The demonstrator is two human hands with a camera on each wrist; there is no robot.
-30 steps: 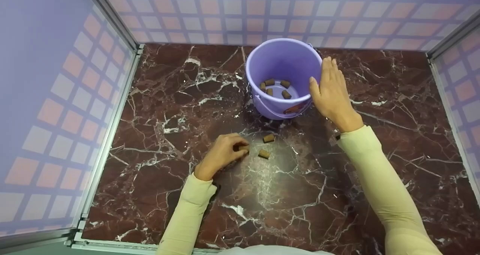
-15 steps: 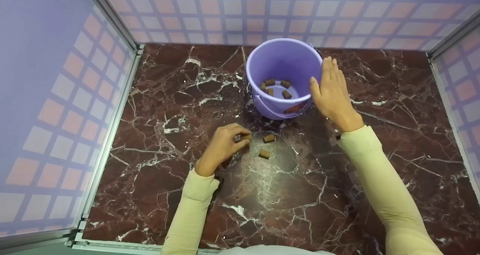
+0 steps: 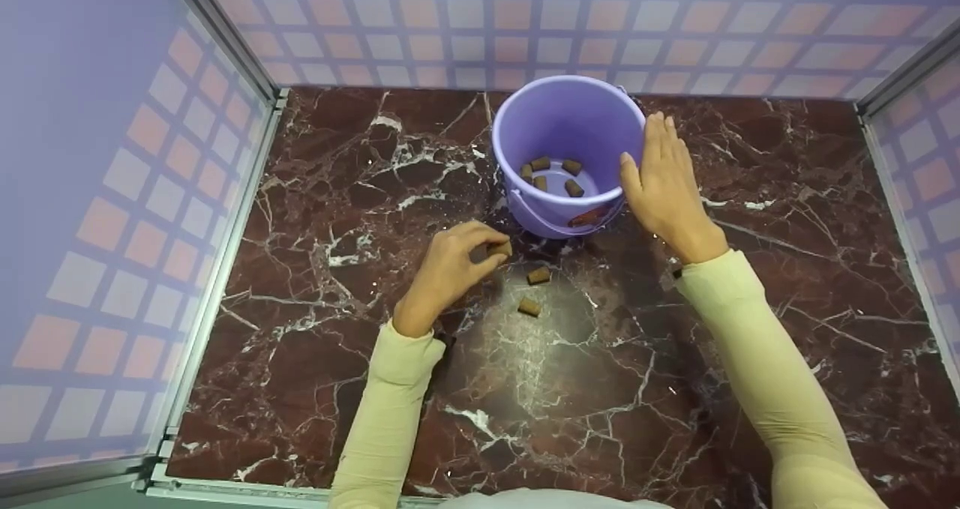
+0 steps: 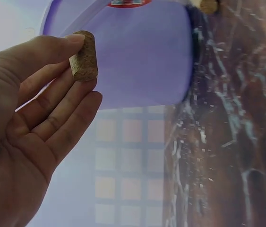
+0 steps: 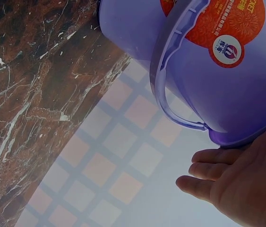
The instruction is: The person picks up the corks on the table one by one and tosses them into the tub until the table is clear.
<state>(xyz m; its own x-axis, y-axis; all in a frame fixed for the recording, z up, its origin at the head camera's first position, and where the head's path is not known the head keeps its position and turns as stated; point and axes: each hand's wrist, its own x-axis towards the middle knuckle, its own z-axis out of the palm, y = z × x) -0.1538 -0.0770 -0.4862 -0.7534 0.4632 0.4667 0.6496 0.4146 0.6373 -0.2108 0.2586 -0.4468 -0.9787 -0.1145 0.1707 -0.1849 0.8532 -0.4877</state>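
My left hand [image 3: 457,265] pinches a cork [image 4: 84,56] between thumb and fingers, just in front of the purple bucket [image 3: 551,217]. In the left wrist view the cork is raised, with the bucket's side behind it. My right hand [image 3: 664,187] lies with straight fingers along the bucket's right rim, the thumb at the edge. Inside the bucket several corks [image 3: 573,188] lie on the bottom. Between the left hand and the bucket, one loose cork [image 3: 538,275] rests on the marble-patterned table, and a second cork [image 3: 529,307] lies nearer the body.
The bucket's handle [image 5: 158,80] hangs down at its front, beside a red label [image 5: 232,23]. Tile-patterned walls [image 3: 420,37] border the dark red table [image 3: 337,389] at the back and sides, with a metal rail [image 3: 217,284] along the left edge.
My left hand has lifted a cork and moved it forward and slightly right, closer to the bucket. The right hand and the bucket stay in place.
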